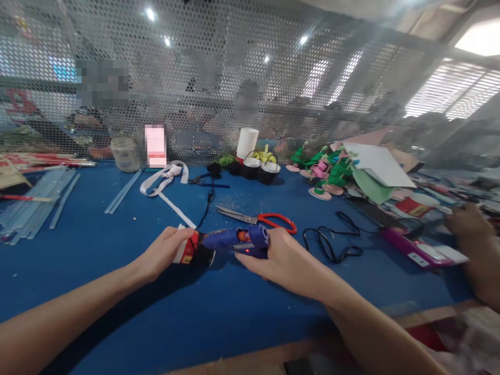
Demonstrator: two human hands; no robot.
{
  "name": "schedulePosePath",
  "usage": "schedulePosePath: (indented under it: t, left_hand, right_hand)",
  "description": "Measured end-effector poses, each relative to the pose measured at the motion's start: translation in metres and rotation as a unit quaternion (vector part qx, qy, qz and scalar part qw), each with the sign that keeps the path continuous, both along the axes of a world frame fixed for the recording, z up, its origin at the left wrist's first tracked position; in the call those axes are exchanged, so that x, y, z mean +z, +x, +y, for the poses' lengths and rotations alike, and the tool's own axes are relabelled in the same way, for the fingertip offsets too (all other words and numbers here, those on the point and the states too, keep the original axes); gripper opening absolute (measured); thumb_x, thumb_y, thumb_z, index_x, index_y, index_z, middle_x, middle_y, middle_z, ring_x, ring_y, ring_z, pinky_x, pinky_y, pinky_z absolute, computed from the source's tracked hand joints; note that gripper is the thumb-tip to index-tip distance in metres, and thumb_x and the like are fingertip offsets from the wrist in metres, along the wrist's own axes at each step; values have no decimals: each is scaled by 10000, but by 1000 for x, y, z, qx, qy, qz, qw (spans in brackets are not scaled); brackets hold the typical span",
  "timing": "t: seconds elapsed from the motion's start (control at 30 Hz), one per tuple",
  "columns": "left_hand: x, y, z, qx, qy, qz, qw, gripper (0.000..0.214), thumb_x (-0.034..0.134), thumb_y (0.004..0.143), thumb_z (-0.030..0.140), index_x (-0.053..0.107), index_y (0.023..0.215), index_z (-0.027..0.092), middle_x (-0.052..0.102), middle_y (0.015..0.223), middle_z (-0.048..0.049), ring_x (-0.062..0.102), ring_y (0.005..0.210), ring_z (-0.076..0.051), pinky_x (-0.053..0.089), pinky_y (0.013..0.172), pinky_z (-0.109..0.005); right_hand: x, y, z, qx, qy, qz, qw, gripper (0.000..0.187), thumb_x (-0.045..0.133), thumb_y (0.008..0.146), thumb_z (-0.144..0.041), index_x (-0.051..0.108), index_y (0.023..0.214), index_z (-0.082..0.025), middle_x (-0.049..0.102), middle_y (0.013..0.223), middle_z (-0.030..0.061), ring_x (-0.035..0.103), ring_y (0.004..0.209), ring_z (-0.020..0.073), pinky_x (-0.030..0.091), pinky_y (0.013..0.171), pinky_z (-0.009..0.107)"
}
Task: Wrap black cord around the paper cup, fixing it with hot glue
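My right hand is wrapped round a blue glue gun that lies level over the blue table, its nozzle pointing left. My left hand is closed on a small red, white and black piece held right at the gun's tip. A white ribbon runs from that piece back across the table to a loose heap. The gun's black cord leads away toward the back.
Red-handled scissors lie just behind the gun. Clear glue sticks lie at the left. Black pots, white cups, green and pink craft pieces, paper sheets and a black cable crowd the right. Another person's hand rests far right. A mesh screen stands behind.
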State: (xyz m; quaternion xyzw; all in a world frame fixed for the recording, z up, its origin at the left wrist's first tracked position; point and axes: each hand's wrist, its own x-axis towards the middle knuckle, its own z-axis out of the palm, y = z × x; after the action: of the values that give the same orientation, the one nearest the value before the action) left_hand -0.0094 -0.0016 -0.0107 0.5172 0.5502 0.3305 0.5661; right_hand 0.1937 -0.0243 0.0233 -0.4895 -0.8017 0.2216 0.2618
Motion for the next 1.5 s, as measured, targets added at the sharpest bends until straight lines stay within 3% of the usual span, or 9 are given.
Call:
schedulePosePath:
  t: [0.3, 0.57, 0.83, 1.13, 1.5]
  left_hand:
    - [2, 1, -1, -16, 13, -3, 1000, 329, 447, 687, 381, 584, 563, 108, 506, 454, 10, 417, 418, -96, 280, 434, -206]
    - [0, 0, 0, -31, 12, -10, 999, 340, 429, 706, 386, 583, 593, 105, 506, 469, 13, 424, 435, -96, 290, 455, -206]
    - [1, 2, -1, -22, 19, 32, 999, 359, 433, 676, 432, 522, 527, 118, 408, 425, 45, 350, 409, -81, 253, 434, -208]
    - [1, 1, -2, -61, 48, 88, 993, 395, 381, 693, 477, 430, 493, 139, 290, 428, 62, 244, 403, -64, 164, 409, -209]
    - [1, 1, -4, -97, 79, 76, 989, 383, 341, 721, 455, 347, 473, 162, 261, 451, 60, 204, 422, -60, 151, 401, -206]
  right_hand:
    - [-2, 3, -1, 9, -16, 0, 1000, 125, 508, 673, -247, 470, 582, -171, 432, 470, -45, 356, 425, 71, 300, 389, 180]
    - [-2, 1, -3, 18, -5, 1, 1000, 151, 507, 673, -211, 432, 548, -170, 411, 464, -49, 330, 432, 65, 274, 383, 173]
    - [1, 2, -4, 1, -9, 2, 1000, 143, 488, 681, -224, 442, 560, -163, 394, 461, -56, 335, 418, 57, 278, 380, 168]
    - [6, 3, -2, -22, -37, -25, 999, 209, 491, 682, -259, 436, 500, -170, 436, 394, -44, 398, 366, 73, 283, 369, 191]
    - [8, 4, -3, -17, -53, -42, 998, 206, 494, 677, -266, 432, 507, -169, 435, 401, -45, 387, 370, 67, 286, 360, 179]
